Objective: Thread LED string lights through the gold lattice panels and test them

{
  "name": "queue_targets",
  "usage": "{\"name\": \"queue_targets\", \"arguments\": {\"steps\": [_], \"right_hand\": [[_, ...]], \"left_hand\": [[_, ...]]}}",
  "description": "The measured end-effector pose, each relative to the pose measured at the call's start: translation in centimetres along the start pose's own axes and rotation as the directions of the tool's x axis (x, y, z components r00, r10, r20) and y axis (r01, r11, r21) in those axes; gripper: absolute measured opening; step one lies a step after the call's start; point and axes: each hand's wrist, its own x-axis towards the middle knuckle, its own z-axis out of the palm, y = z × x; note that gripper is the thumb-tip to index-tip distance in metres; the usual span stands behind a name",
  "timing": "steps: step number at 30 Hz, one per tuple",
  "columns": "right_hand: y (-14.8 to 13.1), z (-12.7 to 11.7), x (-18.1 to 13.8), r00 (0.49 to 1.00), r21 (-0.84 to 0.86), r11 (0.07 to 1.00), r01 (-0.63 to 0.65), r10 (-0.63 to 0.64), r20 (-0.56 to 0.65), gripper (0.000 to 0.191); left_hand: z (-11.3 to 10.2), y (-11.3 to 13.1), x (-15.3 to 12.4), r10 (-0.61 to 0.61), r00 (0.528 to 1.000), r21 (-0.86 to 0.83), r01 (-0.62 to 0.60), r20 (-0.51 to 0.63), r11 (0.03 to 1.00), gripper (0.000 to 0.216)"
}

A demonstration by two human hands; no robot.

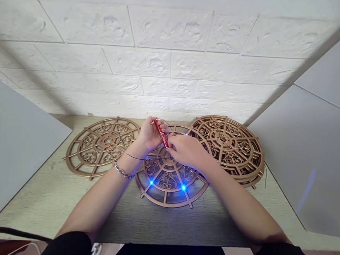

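Note:
My left hand (151,133) is wrapped round a pair of slim red batteries (161,133) set end to end, with a silvery joint between them. My right hand (187,149) is closed at their lower end, its thumb and fingertips pressed there. Thin dark wires (135,157) run near both hands; where their ends touch is hidden by my fingers. Below lies a round bronze-coloured scrollwork frame (165,197) with spokes. Bright blue lights glow on it, including a left light (151,182) and a right light (183,188).
Another round frame (92,172) lies to the left, thin wires at its hub. At the right a stack of such frames (259,165) overlaps the middle one. A white brick-pattern wall (168,65) stands behind the table (46,188), with grey panels (308,152) at the sides.

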Motion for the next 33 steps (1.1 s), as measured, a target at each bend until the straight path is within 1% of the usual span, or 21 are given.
{"name": "queue_targets", "arguments": {"steps": [5,10,14,23,25,28,31,33], "right_hand": [[0.23,0.21,0.04,0.999,0.016,1.000,0.022,-0.022,-0.027,0.016],[0.43,0.25,0.11,0.999,0.059,0.997,0.040,-0.040,-0.001,0.014],[0.30,-0.05,0.12,0.997,0.110,0.992,0.069,-0.071,0.015,0.014],[-0.01,-0.30,-0.05,0.998,0.123,0.991,0.058,-0.058,-0.003,0.015],[0.00,-0.29,-0.05,0.998,0.113,0.992,0.063,-0.063,-0.006,0.015],[-0.01,-0.19,0.01,0.997,0.054,0.996,0.071,-0.071,-0.001,0.016],[-0.12,0.06,0.09,0.996,-0.021,0.996,0.086,-0.085,0.022,0.017],[-0.26,0.25,0.10,0.995,-0.057,0.994,0.092,-0.089,0.045,0.017]], "left_hand": [[-0.13,-0.19,0.14,-0.005,1.000,-0.004,0.005,-0.015,1.000,0.029],[-0.23,-0.22,0.15,-0.049,0.999,-0.038,0.048,-0.024,0.998,0.026],[-0.33,-0.09,0.16,-0.028,0.999,-0.072,0.027,-0.024,0.997,0.024],[-0.07,-0.10,-0.16,-0.024,1.000,-0.078,0.023,-0.015,0.997,0.023],[0.00,-0.14,-0.21,-0.021,1.000,-0.080,0.019,-0.021,0.997,0.024],[-0.04,-0.29,-0.12,0.002,0.999,-0.080,-0.005,-0.034,0.997,0.026],[-0.20,-0.64,0.14,0.013,0.998,-0.071,-0.018,-0.065,0.997,0.026],[-0.29,-0.93,0.29,-0.002,0.997,-0.068,-0.003,-0.082,0.998,0.026]]}}
